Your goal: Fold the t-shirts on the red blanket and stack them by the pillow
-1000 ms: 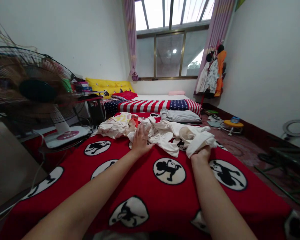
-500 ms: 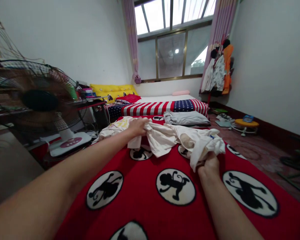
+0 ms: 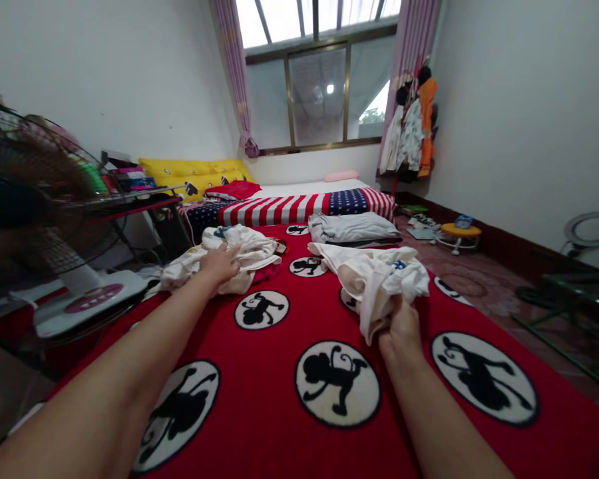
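My right hand [image 3: 402,326] is closed around the lower edge of a bunched white garment [image 3: 349,266] with a small blue print, held just above the red blanket [image 3: 279,359]. At the left, my left hand [image 3: 220,263] is on a heap of crumpled white clothes [image 3: 252,246], its fingers curled into the cloth. The fingertips are partly hidden by fabric. A bit of dark pink cloth [image 3: 267,273] shows under the heap. Behind the right-hand garment lies a folded pale grey garment stack [image 3: 354,227].
At the left stand a fan [image 3: 87,293] and a cluttered desk [image 3: 150,199]. Beyond the blanket is a bed with a striped, starred cover [image 3: 279,210]. On the right floor are a yellow stool [image 3: 460,231] and a green-framed stand [image 3: 574,313]. Clothes hang from a rack [image 3: 412,130].
My left hand has moved left with white cloth onto the heap, apart from the right-hand garment. My right hand keeps its hold. The view has turned slightly right.
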A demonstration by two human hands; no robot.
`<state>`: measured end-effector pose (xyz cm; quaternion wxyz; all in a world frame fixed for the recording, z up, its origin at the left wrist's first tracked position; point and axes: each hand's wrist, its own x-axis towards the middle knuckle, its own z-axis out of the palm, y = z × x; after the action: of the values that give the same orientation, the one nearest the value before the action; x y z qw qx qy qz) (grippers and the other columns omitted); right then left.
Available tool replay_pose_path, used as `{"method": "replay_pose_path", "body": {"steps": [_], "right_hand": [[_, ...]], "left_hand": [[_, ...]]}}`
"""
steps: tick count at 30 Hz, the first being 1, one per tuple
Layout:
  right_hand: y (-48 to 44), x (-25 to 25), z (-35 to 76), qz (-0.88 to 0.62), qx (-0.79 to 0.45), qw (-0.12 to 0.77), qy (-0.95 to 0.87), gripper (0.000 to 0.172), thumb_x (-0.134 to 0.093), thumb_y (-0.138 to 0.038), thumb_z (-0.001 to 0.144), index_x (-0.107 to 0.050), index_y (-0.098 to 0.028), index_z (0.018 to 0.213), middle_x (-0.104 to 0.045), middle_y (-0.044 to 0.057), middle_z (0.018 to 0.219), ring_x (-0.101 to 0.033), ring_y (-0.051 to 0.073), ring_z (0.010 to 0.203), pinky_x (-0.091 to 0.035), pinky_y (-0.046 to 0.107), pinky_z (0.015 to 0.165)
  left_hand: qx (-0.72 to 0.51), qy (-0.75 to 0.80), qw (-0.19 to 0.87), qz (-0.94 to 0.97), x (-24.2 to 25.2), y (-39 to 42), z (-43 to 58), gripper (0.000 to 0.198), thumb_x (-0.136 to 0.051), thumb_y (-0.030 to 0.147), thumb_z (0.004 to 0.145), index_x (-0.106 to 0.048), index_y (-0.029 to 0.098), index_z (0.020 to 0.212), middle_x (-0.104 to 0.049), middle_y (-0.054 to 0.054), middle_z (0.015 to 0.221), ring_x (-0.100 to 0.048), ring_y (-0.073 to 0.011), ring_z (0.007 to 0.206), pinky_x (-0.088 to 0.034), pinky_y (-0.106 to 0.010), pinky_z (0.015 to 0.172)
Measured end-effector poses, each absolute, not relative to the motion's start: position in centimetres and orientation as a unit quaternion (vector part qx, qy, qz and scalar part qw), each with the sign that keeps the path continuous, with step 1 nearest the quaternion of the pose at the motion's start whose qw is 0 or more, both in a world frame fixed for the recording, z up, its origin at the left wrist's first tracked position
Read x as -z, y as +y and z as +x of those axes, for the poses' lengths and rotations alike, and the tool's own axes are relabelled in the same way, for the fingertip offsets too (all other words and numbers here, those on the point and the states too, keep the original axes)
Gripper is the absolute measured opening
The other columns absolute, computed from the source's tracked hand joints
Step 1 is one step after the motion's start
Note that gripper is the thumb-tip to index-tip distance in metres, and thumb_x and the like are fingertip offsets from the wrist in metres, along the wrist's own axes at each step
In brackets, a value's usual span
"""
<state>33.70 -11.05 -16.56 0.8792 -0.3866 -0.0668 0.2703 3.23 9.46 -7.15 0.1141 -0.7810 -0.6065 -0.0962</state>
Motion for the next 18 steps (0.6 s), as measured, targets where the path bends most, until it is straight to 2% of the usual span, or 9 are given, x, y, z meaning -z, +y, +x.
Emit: {"method": "replay_pose_path", "body": {"steps": [3, 6, 9, 10, 12, 15, 18], "right_hand": [[-11.5, 15.2, 32.7, -0.375, -0.242, 0.889, -0.106, 0.048, -0.071, -0.029, 0.07, -0.055, -0.026, 0.115, -0.069, -0.003, 0.103, -0.068, 0.014, 0.082, -0.058, 0.027, 0.068], [-11.9, 14.1, 32.1, -0.36, -0.269, 0.882, -0.145, 0.052, -0.072, -0.03, 0.069, -0.054, -0.027, 0.118, -0.069, -0.004, 0.103, -0.068, 0.014, 0.083, -0.057, 0.025, 0.067], [-12.5, 13.4, 31.5, -0.345, -0.364, 0.847, -0.175, 0.046, -0.07, -0.034, 0.069, -0.06, -0.022, 0.112, -0.07, -0.001, 0.094, -0.067, 0.015, 0.08, -0.057, 0.026, 0.065], [-12.7, 13.2, 31.2, -0.338, -0.395, 0.834, -0.187, 0.045, -0.069, -0.037, 0.069, -0.061, -0.021, 0.11, -0.071, 0.0, 0.092, -0.067, 0.017, 0.079, -0.057, 0.027, 0.065], [-13.1, 12.8, 30.3, -0.319, -0.435, 0.812, -0.222, 0.045, -0.067, -0.042, 0.07, -0.064, -0.02, 0.109, -0.072, 0.002, 0.09, -0.067, 0.02, 0.082, -0.057, 0.03, 0.069], [-13.6, 12.4, 29.0, -0.296, -0.469, 0.783, -0.282, 0.046, -0.068, -0.047, 0.069, -0.066, -0.022, 0.107, -0.073, 0.003, 0.092, -0.068, 0.024, 0.088, -0.057, 0.034, 0.075], [-13.7, 12.4, 28.4, -0.304, -0.504, 0.741, -0.323, 0.048, -0.069, -0.052, 0.067, -0.068, -0.021, 0.104, -0.074, 0.004, 0.09, -0.068, 0.025, 0.088, -0.056, 0.036, 0.076]], "left_hand": [[0.101, -0.606, 0.113, -0.781, 7.5, 8.9, 3.6, 0.068, -0.074, 0.036, 0.072, -0.053, 0.022, 0.135, -0.044, -0.02, 0.143, -0.049, -0.0446, 0.117, -0.039, -0.06, 0.094], [0.123, -0.597, 0.141, -0.78, 6.2, 7.4, 5.0, 0.073, -0.08, 0.024, 0.063, -0.055, 0.022, 0.132, -0.039, -0.018, 0.147, -0.03, -0.0512, 0.131, -0.024, -0.068, 0.102], [0.176, -0.53, 0.136, -0.818, 6.5, 4.4, 7.9, 0.068, -0.075, 0.029, 0.071, -0.052, 0.025, 0.135, -0.034, -0.012, 0.151, -0.017, -0.0428, 0.141, -0.019, -0.06, 0.111], [0.209, -0.484, 0.095, -0.844, 7.0, 3.1, 9.1, 0.067, -0.072, 0.035, 0.073, -0.051, 0.024, 0.135, -0.033, -0.012, 0.152, -0.018, -0.0397, 0.142, -0.02, -0.057, 0.112], [0.27, -0.369, -0.074, -0.886, 8.5, 0.2, 11.6, 0.073, -0.069, 0.045, 0.073, -0.047, 0.019, 0.138, -0.036, -0.014, 0.15, -0.026, -0.0354, 0.141, -0.025, -0.05, 0.113], [0.279, -0.184, -0.358, -0.872, 10.9, -3.7, 14.6, 0.065, -0.065, 0.043, 0.074, -0.053, 0.015, 0.131, -0.055, -0.013, 0.135, -0.051, -0.0301, 0.123, -0.042, -0.04, 0.102], [0.362, -0.172, -0.462, -0.791, 12.5, -5.7, 15.9, 0.05, -0.068, 0.041, 0.068, -0.066, 0.012, 0.109, -0.069, -0.011, 0.11, -0.063, -0.0284, 0.101, -0.049, -0.038, 0.09]]}}
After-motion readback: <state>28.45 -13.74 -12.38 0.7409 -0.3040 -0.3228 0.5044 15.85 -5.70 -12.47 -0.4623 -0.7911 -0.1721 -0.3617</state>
